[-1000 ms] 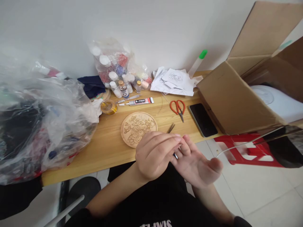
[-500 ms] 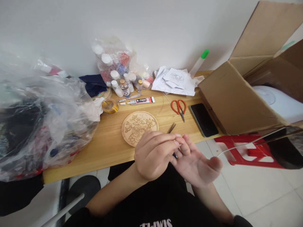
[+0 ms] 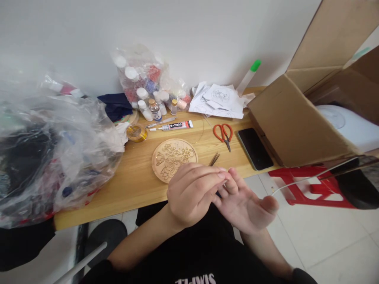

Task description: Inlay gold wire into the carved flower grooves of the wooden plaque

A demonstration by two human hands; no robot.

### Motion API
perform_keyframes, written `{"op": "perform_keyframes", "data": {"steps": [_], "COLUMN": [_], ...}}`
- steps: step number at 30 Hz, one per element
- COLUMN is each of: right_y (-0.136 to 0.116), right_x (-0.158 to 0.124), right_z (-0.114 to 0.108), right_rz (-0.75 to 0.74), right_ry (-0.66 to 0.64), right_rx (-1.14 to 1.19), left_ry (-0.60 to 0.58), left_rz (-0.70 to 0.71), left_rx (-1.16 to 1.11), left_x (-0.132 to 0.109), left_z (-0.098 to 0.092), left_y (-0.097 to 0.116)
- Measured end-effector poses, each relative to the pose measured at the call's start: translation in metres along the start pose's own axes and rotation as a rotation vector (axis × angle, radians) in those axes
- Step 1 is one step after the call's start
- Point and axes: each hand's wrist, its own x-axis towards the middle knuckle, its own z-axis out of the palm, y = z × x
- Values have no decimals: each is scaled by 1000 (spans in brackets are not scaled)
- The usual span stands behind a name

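Note:
My left hand point(image 3: 191, 195) is closed in a pinch, thumb and fingers meeting at the fingertips of my right hand. Whatever the pinch holds, if anything, is too small to make out. My right hand point(image 3: 247, 207) lies palm up with its fingers stretched out and its thumb apart. A dark blue bit of something shows between the two hands, its kind hidden. Just beyond my left hand, a round wooden board point(image 3: 160, 157) carries a floral pattern outlined in gold wire. Pointed metal tweezers point(image 3: 214, 159) lie past my fingertips, partly covered.
Orange-handled pliers point(image 3: 224, 136) and a phone point(image 3: 255, 149) lie on the right. A glue tube point(image 3: 174, 126), a gold wire spool point(image 3: 136, 133), small bottles point(image 3: 155, 110) and papers point(image 3: 217, 100) line the back. Plastic bags point(image 3: 68, 157) fill the left; a cardboard box point(image 3: 296, 122) stands right.
The fingers of my left hand have shifted slightly at my right fingertips. My right hand stays in place. The view has moved a little.

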Motion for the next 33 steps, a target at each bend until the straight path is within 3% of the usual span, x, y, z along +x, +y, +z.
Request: {"op": "perform_keyframes", "data": {"steps": [16, 22, 28, 33], "right_y": [2, 1, 0, -2], "right_x": [-1, 0, 1, 0], "right_z": [-1, 1, 2, 0], "right_rz": [4, 6, 7, 12], "right_ry": [9, -25, -31, 40], "right_rx": [-17, 19, 33, -52], "left_ry": [-8, 65, 33, 63], "left_rz": [43, -9, -66, -41], "left_rx": [7, -40, -77, -137], "left_x": [1, 0, 1, 2], "left_z": [-3, -1, -2, -3], "left_y": [0, 2, 3, -1]}}
